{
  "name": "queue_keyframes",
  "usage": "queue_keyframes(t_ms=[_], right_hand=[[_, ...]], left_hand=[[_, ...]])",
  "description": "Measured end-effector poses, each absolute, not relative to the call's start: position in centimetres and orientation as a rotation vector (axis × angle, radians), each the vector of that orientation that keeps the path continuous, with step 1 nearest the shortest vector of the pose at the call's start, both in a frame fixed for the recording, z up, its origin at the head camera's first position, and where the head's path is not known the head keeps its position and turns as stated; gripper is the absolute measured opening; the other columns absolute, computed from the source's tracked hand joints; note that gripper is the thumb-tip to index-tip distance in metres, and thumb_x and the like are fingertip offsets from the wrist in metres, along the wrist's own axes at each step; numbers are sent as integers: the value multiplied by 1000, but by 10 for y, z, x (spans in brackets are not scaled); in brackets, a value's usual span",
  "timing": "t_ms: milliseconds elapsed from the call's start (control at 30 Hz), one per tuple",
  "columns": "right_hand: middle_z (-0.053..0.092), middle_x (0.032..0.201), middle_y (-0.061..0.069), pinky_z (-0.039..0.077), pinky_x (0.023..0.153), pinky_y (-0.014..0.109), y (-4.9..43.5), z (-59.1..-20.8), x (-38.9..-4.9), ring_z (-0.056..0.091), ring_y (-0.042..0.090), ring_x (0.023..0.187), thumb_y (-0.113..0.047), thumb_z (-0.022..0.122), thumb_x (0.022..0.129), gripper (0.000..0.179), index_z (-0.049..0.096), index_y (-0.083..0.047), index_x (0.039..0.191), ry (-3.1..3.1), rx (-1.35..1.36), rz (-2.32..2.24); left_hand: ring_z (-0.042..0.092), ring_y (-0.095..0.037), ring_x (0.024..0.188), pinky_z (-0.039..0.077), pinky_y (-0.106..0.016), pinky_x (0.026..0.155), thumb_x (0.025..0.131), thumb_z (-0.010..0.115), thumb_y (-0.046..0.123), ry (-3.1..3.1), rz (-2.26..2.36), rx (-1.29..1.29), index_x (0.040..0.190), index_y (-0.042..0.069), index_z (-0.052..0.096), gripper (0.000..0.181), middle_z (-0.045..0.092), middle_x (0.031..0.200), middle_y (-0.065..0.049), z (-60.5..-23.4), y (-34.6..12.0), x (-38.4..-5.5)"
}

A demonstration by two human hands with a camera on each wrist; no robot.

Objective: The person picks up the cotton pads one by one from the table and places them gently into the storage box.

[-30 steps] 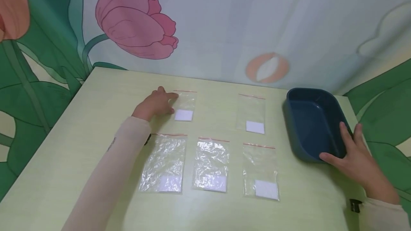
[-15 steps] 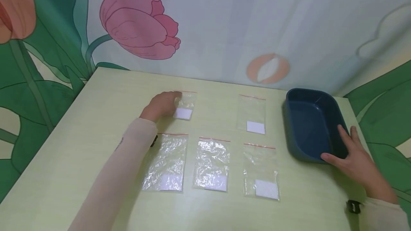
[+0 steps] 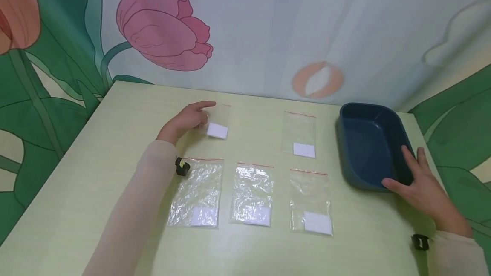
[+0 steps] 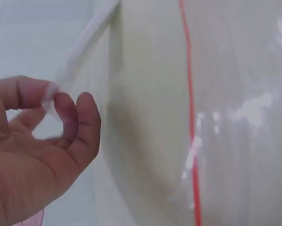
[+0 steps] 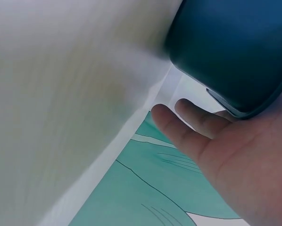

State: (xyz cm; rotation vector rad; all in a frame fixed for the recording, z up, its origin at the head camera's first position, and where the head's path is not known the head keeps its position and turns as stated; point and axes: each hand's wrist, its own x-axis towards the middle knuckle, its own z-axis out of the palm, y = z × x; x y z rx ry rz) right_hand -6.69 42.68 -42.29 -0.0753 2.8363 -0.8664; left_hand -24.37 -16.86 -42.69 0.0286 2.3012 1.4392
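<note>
My left hand [image 3: 187, 119] pinches the left edge of a small clear zip bag [image 3: 222, 116] in the back row, with a white card [image 3: 217, 130] inside. In the left wrist view, thumb and fingertips close on the clear plastic [image 4: 49, 96], and this bag tilts up off the table. My right hand [image 3: 426, 191] lies at the near right corner of a dark blue rectangular tub [image 3: 372, 152], thumb at its near rim and fingers spread along its right side. In the right wrist view, fairly straight fingers [image 5: 178, 129] extend beside the tub's wall [image 5: 230, 52].
Another zip bag [image 3: 300, 129] lies at the back, left of the tub. Nearer in a row are a large crinkled bag [image 3: 201, 186], a middle bag [image 3: 252, 186] and a right bag [image 3: 310, 193], each with a white card. A printed cloth [image 3: 249, 33] hangs behind the table.
My left hand has taken hold of the back-left zip bag's edge and lifted it slightly, shifting and tilting its card. My right hand stays at the tub.
</note>
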Motion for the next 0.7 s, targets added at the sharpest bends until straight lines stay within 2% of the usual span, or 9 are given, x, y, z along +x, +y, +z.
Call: queue_keyframes(t_ms=[67, 100, 233, 300, 367, 433, 533, 633, 700], right_hand=[[-33, 158, 19, 16, 92, 84, 426, -422, -67, -9, 67, 136, -40, 65, 98, 101, -9, -15, 162, 2838, -73, -862], [-33, 158, 19, 16, 92, 84, 426, -422, -67, -9, 68, 136, -41, 65, 98, 101, -9, -15, 162, 2837, -74, -860], [-33, 158, 20, 16, 92, 84, 426, -422, -66, -9, 68, 136, -41, 65, 98, 101, -9, -15, 162, 2835, -69, -857], [-33, 158, 20, 16, 92, 84, 426, -422, -66, -10, 67, 136, -42, 64, 99, 100, -9, -14, 162, 2837, -68, -855], [-32, 158, 20, 16, 92, 84, 426, -422, -65, -9, 67, 137, -42, 64, 99, 100, -9, -14, 162, 2842, -65, -855], [-32, 159, 20, 16, 92, 84, 426, -422, -65, -9, 67, 137, -42, 64, 99, 100, -9, -14, 162, 2843, -64, -854], [-32, 159, 20, 16, 92, 84, 426, -423, -64, -10, 67, 137, -42, 64, 99, 100, -9, -14, 162, 2841, -65, -857], [-33, 159, 19, 16, 92, 84, 426, -424, -63, -10, 67, 137, -42, 64, 99, 100, -9, -15, 162, 2839, -63, -859], [-33, 159, 18, 16, 91, 85, 426, -424, -63, -10, 67, 137, -42, 64, 99, 100, -9, -15, 162, 2843, -60, -858]], left_hand=[[43, -21, 87, 36, -32, 70, 89, 39, -3, 2265, 1437, 51, 155, 15, 44, 69, 48, 139, -18, -427, -168, -244], [44, -23, 94, 36, -33, 73, 88, 39, -3, 2272, 1420, 74, 155, 13, 44, 69, 46, 145, -16, -427, -167, -244], [41, -29, 124, 38, -37, 94, 90, 43, -1, 2404, 1318, 200, 154, 10, 45, 64, 49, 149, -14, -427, -163, -245], [42, -32, 132, 35, -42, 106, 95, 47, 2, 2471, 1306, 270, 152, 8, 46, 57, 52, 146, -15, -427, -160, -245], [44, -34, 135, 33, -47, 111, 98, 51, 3, 2507, 1339, 325, 151, 8, 48, 53, 53, 145, -14, -427, -158, -244], [46, -37, 136, 36, -50, 110, 97, 53, -1, 2511, 1406, 364, 152, 7, 46, 56, 50, 147, -14, -426, -156, -243], [49, -38, 133, 41, -48, 105, 93, 53, -9, 2546, 1455, 402, 156, 8, 38, 68, 42, 151, -14, -427, -154, -243], [46, -39, 135, 40, -45, 102, 87, 52, -15, 2601, 1460, 439, 159, 9, 31, 79, 36, 154, -14, -427, -153, -245], [43, -39, 136, 39, -44, 101, 87, 52, -15, 2623, 1448, 438, 161, 12, 28, 82, 30, 158, -11, -425, -151, -247]])
